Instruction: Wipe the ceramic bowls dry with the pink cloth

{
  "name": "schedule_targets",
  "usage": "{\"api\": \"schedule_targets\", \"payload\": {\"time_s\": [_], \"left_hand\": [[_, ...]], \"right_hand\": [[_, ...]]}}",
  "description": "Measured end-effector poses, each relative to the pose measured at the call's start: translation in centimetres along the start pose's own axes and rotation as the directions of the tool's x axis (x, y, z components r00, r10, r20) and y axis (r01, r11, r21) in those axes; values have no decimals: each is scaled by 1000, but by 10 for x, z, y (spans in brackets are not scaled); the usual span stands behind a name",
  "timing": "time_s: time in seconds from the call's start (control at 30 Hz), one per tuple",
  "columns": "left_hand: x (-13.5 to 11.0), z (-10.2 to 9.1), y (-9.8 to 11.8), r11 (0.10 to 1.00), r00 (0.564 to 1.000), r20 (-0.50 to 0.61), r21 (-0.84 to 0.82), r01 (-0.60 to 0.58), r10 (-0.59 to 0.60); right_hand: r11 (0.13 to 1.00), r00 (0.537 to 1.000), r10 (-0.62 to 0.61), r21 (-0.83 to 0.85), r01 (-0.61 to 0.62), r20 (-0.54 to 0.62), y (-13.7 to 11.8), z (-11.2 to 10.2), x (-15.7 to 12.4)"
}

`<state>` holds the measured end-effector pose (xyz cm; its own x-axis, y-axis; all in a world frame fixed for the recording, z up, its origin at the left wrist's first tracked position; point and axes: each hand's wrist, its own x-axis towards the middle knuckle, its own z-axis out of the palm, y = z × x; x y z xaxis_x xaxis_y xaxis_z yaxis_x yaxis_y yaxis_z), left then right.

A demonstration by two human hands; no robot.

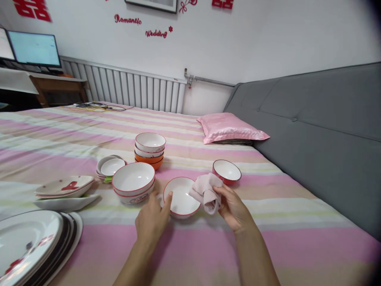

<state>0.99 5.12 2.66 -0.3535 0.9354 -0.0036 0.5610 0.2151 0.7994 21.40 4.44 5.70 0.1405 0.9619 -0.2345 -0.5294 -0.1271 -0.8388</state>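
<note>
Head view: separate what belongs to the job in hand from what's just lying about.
Job in hand:
- pale pink cloth, in the right hand
- white red-rimmed bowl, left hand at its edge
- probably also the dark-rimmed red bowl, tall bowl stack and plate stack

Seemingly just lying about:
- pink pillow
- cables

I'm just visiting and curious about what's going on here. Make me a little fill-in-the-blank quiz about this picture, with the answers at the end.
1. The right hand holds a cloth, while the left hand is at a white bowl whose rim is ____.
2. The pillow near the grey headboard is ____.
3. The red lettering on the wall reads "Romantic ____".
4. The stacked plates are in the picture's lower ____ corner.

Missing words: red; pink; Wedding; left.
</note>
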Motion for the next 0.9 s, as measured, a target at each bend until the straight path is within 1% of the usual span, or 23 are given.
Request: {"api": "schedule_targets", "payload": {"time_s": [0.07, 0.1, 0.13, 0.17, 0.2, 0.23, 0.27, 0.3, 0.33, 0.37, 0.4, 0.43, 0.47, 0.5, 0.53, 0.57, 0.63, 0.67, 0.7, 0.73, 0.8, 0.9], "left_hand": [[-8, -2, 7, 995, 997, -63, 93, -42, 48], [-11, -2, 9, 988, 989, -99, 120, -94, 106], [-15, -1, 10, 976, 973, -122, 128, -178, 194], [-17, 1, 10, 950, 943, -133, 109, -292, 305], [-19, 3, 10, 903, 893, -129, 66, -425, 430], [-21, 5, 10, 829, 823, -113, 9, -559, 557], [-23, 7, 9, 738, 738, -101, -46, -673, 667], [-24, 9, 9, 647, 654, -91, -94, -757, 751], [-25, 10, 9, 571, 582, -85, -127, -811, 809], [-26, 10, 8, 518, 533, -82, -148, -842, 842], [-27, 11, 8, 489, 506, -76, -166, -856, 859], [-27, 11, 7, 479, 498, -65, -188, -857, 865], [-26, 12, 6, 487, 507, -49, -214, -847, 860], [-26, 12, 5, 511, 532, -25, -243, -824, 846], [-25, 13, 4, 550, 572, -1, -277, -788, 820], [-24, 13, 3, 599, 625, 25, -317, -735, 780], [-24, 14, 4, 685, 733, 67, -423, -593, 676], [-24, 14, 4, 705, 775, 85, -486, -517, 626], [-24, 14, 5, 706, 804, 102, -551, -445, 586], [-25, 14, 6, 692, 823, 119, -615, -378, 555], [-26, 13, 8, 640, 844, 154, -724, -257, 513], [-26, 13, 8, 543, 870, 187, -833, -105, 457]], "right_hand": [[1000, 1000, -2, 13, 2, 7, 0, 0, 0], [1000, 1000, -3, 19, 3, 8, 0, 0, 0], [1000, 1000, -6, 27, 6, 11, 0, 0, 0], [999, 1000, -9, 35, 8, 16, 1, 1, -1], [999, 1000, -9, 41, 8, 26, 1, 3, -2], [999, 999, -6, 45, 4, 46, 2, 4, -3], [999, 997, 0, 46, -3, 74, 3, 7, -4], [999, 994, 5, 44, -10, 107, 4, 9, -6], [999, 989, 9, 38, -15, 146, 5, 12, -7], [999, 982, 12, 26, -18, 189, 7, 15, -9], [1000, 972, 13, 11, -16, 237, 9, 18, -10], [1000, 959, 14, -5, -13, 283, 11, 20, -12], [1000, 946, 17, -21, -10, 325, 13, 22, -13], [999, 932, 20, -32, -9, 362, 14, 24, -14], [999, 921, 22, -34, -10, 390, 15, 26, -15], [1000, 913, 23, -26, -13, 408, 16, 27, -15], [1000, 904, 27, 0, -29, 427, 17, 28, -17], [999, 901, 31, 10, -39, 432, 17, 28, -17], [999, 900, 36, 14, -46, 435, 17, 28, -18], [999, 900, 41, 9, -50, 433, 17, 29, -18], [999, 905, 47, -22, -42, 422, 18, 29, -18], [993, 915, 44, -115, 3, 402, 19, 29, -18]]}}
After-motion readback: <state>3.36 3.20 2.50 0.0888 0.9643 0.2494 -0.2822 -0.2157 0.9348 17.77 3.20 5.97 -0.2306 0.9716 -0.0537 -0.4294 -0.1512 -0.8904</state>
